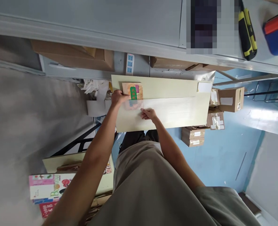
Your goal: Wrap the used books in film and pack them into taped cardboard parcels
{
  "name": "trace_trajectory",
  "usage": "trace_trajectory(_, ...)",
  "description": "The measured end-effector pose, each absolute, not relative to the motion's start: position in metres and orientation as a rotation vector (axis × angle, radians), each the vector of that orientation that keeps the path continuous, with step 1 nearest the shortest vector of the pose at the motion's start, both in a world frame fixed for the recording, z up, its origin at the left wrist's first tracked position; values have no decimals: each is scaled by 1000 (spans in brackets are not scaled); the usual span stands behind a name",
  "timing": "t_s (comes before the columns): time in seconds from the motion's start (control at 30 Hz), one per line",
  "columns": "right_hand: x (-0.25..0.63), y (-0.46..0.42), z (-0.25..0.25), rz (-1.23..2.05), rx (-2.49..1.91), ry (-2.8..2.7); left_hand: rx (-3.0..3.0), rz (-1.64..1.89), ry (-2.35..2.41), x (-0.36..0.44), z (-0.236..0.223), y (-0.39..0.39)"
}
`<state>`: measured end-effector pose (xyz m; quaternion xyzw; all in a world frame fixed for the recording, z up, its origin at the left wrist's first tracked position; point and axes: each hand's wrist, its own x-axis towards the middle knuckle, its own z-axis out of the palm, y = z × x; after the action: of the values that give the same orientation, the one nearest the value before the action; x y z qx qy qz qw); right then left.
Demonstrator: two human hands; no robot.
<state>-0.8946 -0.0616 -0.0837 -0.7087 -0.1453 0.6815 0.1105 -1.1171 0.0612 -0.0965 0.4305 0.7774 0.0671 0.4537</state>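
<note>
A small book (138, 89) with a peach patterned cover and a green label lies flat at the left of a pale yellow board (172, 88). My left hand (118, 97) grips its left edge, thumb on the cover. A long translucent plastic sheet (172, 108) stretches across the board, its left end covering the lower part of the book. Just below the book's lower right corner, my right hand (148, 114) has its fingers closed in a pinch on the sheet's end. The fingertips of my left hand are hidden beneath the book.
A white label (204, 87) lies at the board's right end. Beyond the board are a power strip (130, 64) and a grey desk (94, 18) bearing a yellow-black utility knife (247, 34). Cardboard boxes (230, 99) stand right; magazines (41, 188) lie lower left.
</note>
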Motion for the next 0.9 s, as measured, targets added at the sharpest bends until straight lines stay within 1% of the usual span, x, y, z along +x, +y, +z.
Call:
trace_trajectory(0.1, -895, -62, -87, 2004, -2078, -434, 1113, 272, 1838, -1116, -90, 67)
trace_trajectory(0.2, -895, -63, -90, 2023, -2063, -428, 1187, 449, 1851, -1104, -73, 72)
trace_trajectory(0.3, -892, -62, -92, 2090, -1979, -398, 1323, 704, 1830, -1086, -45, 73)
trace_trajectory(0.4, -882, -63, -92, 2203, -1795, -379, 1555, 884, 1757, -1062, -8, 64)
trace_trajectory(0.5, -856, -69, -94, 2288, -1568, -369, 1654, 907, 1717, -1032, 30, 43)
trace_trajectory(0.57, -827, -78, -96, 2266, -1452, -345, 1585, 897, 1721, -1008, 44, 25)
trace_trajectory(0.67, -766, -96, -98, 2058, -1434, -247, 1275, 904, 1677, -968, 39, -6)
trace_trajectory(0.73, -717, -110, -95, 1907, -1489, -164, 998, 892, 1602, -936, 19, -29)
trace_trajectory(0.8, -670, -125, -88, 1832, -1501, -145, 765, 846, 1545, -902, -7, -51)
trace_trajectory(0.9, -613, -145, -79, 1776, -1481, -311, 578, 755, 1529, -851, -42, -78)
